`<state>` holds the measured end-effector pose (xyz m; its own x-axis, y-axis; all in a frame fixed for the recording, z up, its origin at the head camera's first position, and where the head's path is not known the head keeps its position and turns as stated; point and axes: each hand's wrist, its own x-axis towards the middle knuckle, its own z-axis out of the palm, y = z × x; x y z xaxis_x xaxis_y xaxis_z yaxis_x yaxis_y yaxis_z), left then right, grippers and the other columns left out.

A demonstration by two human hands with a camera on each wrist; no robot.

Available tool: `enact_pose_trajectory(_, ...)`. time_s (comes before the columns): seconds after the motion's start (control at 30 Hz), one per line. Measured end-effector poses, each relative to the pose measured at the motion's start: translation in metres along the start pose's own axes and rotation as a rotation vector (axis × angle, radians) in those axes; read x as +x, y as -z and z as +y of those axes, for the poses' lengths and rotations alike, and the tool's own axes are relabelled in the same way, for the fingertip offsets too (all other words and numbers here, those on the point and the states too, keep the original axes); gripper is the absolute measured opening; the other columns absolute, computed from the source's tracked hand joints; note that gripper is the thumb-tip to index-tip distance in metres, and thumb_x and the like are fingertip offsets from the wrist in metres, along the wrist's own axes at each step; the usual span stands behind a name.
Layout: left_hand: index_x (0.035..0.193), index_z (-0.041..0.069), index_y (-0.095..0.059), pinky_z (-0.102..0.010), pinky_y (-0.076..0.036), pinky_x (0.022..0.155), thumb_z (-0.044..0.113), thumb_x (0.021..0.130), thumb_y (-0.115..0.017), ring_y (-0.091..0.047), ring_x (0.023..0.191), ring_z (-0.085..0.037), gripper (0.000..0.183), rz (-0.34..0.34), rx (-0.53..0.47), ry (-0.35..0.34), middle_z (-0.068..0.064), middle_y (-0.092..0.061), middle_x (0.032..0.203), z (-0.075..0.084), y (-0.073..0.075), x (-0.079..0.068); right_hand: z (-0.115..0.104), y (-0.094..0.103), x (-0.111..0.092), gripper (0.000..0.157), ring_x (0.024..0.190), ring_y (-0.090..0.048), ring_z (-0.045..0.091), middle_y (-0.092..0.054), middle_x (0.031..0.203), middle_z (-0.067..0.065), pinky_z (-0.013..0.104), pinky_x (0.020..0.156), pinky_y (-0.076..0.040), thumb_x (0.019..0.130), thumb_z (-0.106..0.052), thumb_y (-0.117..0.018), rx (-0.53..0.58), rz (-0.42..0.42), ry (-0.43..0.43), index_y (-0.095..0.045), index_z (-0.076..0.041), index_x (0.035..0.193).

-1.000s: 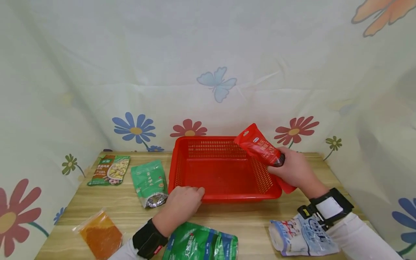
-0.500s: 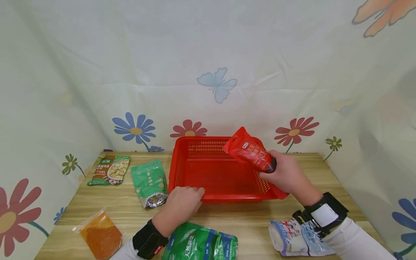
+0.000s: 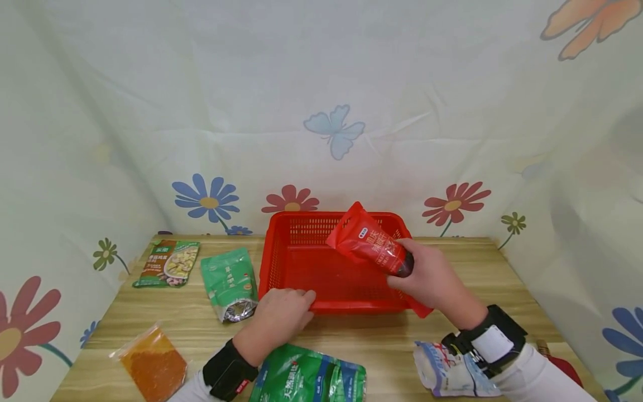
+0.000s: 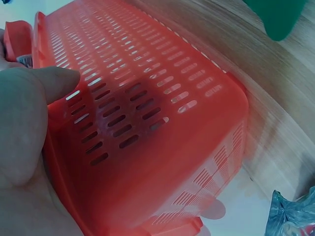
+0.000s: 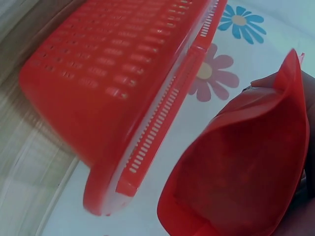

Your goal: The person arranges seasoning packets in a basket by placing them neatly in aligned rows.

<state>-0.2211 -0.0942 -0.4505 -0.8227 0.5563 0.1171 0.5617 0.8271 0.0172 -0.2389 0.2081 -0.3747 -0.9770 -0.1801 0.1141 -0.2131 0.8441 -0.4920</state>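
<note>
A red plastic basket (image 3: 346, 307) with slotted walls stands at the middle of the table. My left hand (image 3: 281, 315) grips its front rim near the left corner; the left wrist view shows the thumb against the outer wall (image 4: 197, 142). In my right hand (image 3: 427, 279) is a red food pouch (image 3: 374, 243) with white print and a dark window, held tilted above the basket's right side. Its top end points to the back left. The pouch's red base (image 5: 236, 167) fills much of the right wrist view, apart from the basket there.
Left of the basket lie a green pouch (image 3: 231, 285) and a green-brown seasoning packet (image 3: 168, 263). Nearer are an orange-filled clear bag (image 3: 156, 363), a green-blue pouch (image 3: 311, 377) and a blue-white bag (image 3: 447, 368). A red item (image 3: 566, 371) shows partly behind the right sleeve. Patterned cloth encloses the table.
My right hand has moved left and slightly toward me, carrying the red pouch further over the basket. A red item has come into sight behind the right sleeve. The left hand keeps its grip.
</note>
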Motion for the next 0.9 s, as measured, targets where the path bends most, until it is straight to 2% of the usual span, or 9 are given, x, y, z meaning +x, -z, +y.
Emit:
enact_pose_trajectory(0.27,0.09,0.02,-0.062,-0.021,-0.038,0.048,0.037,0.094,-0.073,-0.045,0.053,-0.007,0.021,-0.002,-0.012,-0.001,0.009,-0.051,0.063,0.0,-0.001,0.0,-0.006,-0.009,-0.006,0.071,0.102,-0.065,0.029,-0.067,0.121,0.013,0.043,0.075,-0.064,0.08,-0.024,-0.085,0.02,-0.006,0.031,-0.052,-0.009,0.141)
enact_pose_trajectory(0.57,0.094,0.019,-0.065,-0.023,-0.05,0.058,0.051,0.095,-0.068,-0.054,0.058,-0.008,0.032,-0.053,-0.068,0.004,0.009,-0.057,0.065,-0.001,0.004,0.003,-0.015,-0.015,-0.011,0.068,0.099,-0.065,0.024,-0.069,0.118,0.007,0.042,0.076,-0.064,0.079,-0.023,-0.086,0.043,0.002,0.078,-0.056,-0.012,0.138)
enact_pose_trajectory(0.73,0.099,0.018,-0.066,-0.026,-0.056,0.063,0.054,0.094,-0.067,-0.06,0.064,-0.008,0.037,-0.051,-0.117,0.008,0.007,-0.065,0.074,0.0,0.007,0.003,-0.018,-0.017,-0.013,0.068,0.101,-0.065,0.024,-0.069,0.12,0.007,0.042,0.077,-0.064,0.078,-0.022,-0.087,0.053,0.008,0.097,-0.056,-0.011,0.137)
enact_pose_trajectory(0.9,0.112,0.017,-0.066,-0.031,-0.061,0.074,0.057,0.094,-0.065,-0.068,0.076,-0.01,0.044,-0.015,-0.218,-0.024,0.004,-0.074,0.092,0.0,0.011,0.006,-0.021,-0.017,-0.014,0.068,0.102,-0.065,0.024,-0.069,0.121,0.007,0.041,0.077,-0.064,0.078,-0.022,-0.087,0.076,0.019,0.113,-0.055,-0.012,0.138)
